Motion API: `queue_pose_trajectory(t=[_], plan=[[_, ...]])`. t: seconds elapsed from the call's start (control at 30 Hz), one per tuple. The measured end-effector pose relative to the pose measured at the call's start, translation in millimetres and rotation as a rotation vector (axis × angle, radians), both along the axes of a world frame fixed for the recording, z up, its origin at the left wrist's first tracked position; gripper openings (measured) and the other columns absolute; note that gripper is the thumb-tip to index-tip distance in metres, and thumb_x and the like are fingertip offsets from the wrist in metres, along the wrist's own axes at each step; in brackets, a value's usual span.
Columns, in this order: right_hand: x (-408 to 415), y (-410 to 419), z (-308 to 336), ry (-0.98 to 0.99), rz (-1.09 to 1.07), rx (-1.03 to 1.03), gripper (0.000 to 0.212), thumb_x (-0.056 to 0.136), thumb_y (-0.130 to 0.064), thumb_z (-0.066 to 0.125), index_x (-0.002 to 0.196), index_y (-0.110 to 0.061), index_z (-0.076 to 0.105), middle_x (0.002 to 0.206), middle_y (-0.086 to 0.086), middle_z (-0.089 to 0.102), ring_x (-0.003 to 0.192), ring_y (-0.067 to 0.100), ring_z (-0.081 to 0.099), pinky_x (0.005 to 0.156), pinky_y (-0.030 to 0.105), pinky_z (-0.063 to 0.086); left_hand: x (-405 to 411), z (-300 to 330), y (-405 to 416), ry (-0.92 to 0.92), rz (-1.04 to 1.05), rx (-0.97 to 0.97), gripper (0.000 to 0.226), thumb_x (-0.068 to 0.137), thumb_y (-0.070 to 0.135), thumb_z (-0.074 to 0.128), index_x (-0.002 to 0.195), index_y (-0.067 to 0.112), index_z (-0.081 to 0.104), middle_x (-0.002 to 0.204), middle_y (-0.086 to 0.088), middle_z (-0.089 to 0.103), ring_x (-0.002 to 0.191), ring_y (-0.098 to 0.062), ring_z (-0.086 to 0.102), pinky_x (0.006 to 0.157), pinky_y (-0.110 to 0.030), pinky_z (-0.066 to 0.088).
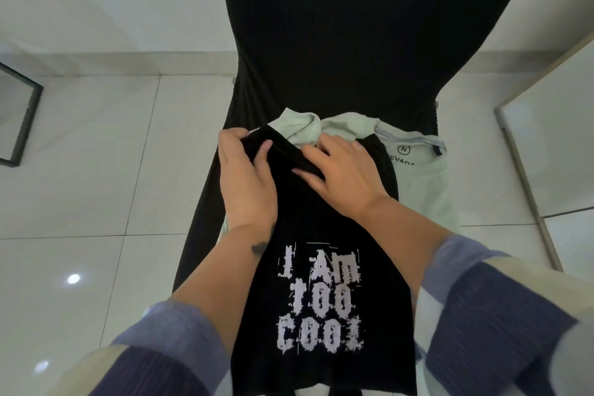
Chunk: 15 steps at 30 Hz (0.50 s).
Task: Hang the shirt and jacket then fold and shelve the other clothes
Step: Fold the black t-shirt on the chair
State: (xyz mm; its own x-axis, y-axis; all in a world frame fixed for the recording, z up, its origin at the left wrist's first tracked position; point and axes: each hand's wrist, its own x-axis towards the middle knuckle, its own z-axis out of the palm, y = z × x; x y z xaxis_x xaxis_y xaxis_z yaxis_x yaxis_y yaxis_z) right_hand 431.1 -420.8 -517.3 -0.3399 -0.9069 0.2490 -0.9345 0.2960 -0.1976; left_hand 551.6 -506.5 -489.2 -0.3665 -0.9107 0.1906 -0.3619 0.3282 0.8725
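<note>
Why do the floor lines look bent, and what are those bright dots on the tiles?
Head view: the wide-angle lens bows the glossy white floor tiles and their joints near the edges; the bright dots are lamp glare. The striped sleeves at the bottom look soft and blurred, while the black printed T-shirt stays readable.

Left hand (246,180) and right hand (342,175) grip the folded top edge of the black printed T-shirt (321,267). It lies over a pale green T-shirt (421,177) on a black-covered chair (337,42).
</note>
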Motion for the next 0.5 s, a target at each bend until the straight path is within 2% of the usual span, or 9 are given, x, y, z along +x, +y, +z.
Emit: queue_pose_trajectory(t=[0.07, 0.13, 0.23, 0.3, 0.37, 0.43, 0.5], plan=[[1, 4, 13, -0.014, -0.002, 0.04, 0.038, 0.092, -0.052, 0.042, 0.106, -0.022, 0.061, 0.079, 0.002, 0.064, 0.063, 0.025, 0.062, 0.052, 0.031, 0.04, 2, 7, 1, 0.001, -0.03, 0.049, 0.027, 0.095, 0.021, 0.054, 0.114, 0.006, 0.044, 0.105, 0.004, 0.048, 0.086, 0.001, 0.047, 0.076, 0.002, 0.033], [0, 8, 30, -0.091, -0.018, 0.129, 0.04, 0.095, -0.054, 0.037, 0.113, -0.024, 0.056, 0.082, 0.004, 0.068, 0.072, 0.027, 0.065, 0.055, 0.031, 0.038, 8, 14, 4, -0.011, -0.073, 0.166, 0.046, 0.089, 0.033, 0.061, 0.124, 0.012, 0.038, 0.115, 0.007, 0.049, 0.1, -0.002, 0.05, 0.081, 0.0, 0.035], [3, 14, 68, -0.191, -0.044, 0.16, 0.038, 0.096, -0.053, 0.036, 0.111, -0.023, 0.054, 0.08, -0.001, 0.063, 0.076, 0.024, 0.061, 0.061, 0.03, 0.037, 32, 20, 20, -0.158, -0.134, 0.397, 0.082, 0.075, 0.056, 0.067, 0.14, 0.022, 0.03, 0.128, 0.01, 0.051, 0.114, -0.005, 0.049, 0.095, -0.021, 0.039], [7, 19, 96, -0.24, -0.053, 0.159, 0.037, 0.096, -0.051, 0.039, 0.111, -0.021, 0.055, 0.074, -0.008, 0.055, 0.074, 0.019, 0.056, 0.063, 0.03, 0.039, 56, 25, 36, -0.263, -0.168, 0.511, 0.08, 0.07, 0.063, 0.067, 0.136, 0.026, 0.04, 0.118, 0.014, 0.057, 0.109, -0.007, 0.056, 0.092, -0.026, 0.044], [9, 29, 124, -0.259, -0.079, 0.156, 0.04, 0.096, -0.051, 0.04, 0.117, -0.021, 0.056, 0.085, -0.003, 0.062, 0.081, 0.021, 0.061, 0.067, 0.033, 0.047, 75, 38, 51, -0.307, -0.213, 0.584, 0.072, 0.066, 0.062, 0.072, 0.125, 0.028, 0.05, 0.11, 0.015, 0.062, 0.103, -0.008, 0.061, 0.087, -0.025, 0.047], [9, 42, 154, -0.31, -0.129, 0.121, 0.042, 0.094, -0.052, 0.041, 0.121, -0.023, 0.056, 0.098, 0.003, 0.067, 0.088, 0.024, 0.064, 0.076, 0.038, 0.053, 91, 53, 65, -0.4, -0.311, 0.663, 0.059, 0.066, 0.048, 0.081, 0.116, 0.028, 0.055, 0.102, 0.014, 0.065, 0.096, -0.007, 0.063, 0.078, -0.019, 0.047], [13, 59, 190, -0.402, -0.177, 0.037, 0.04, 0.093, -0.053, 0.043, 0.116, -0.024, 0.058, 0.096, 0.003, 0.067, 0.086, 0.023, 0.065, 0.078, 0.04, 0.054, 106, 67, 77, -0.594, -0.438, 0.627, 0.046, 0.07, 0.032, 0.083, 0.11, 0.026, 0.061, 0.097, 0.011, 0.068, 0.092, -0.011, 0.065, 0.075, -0.02, 0.049]])
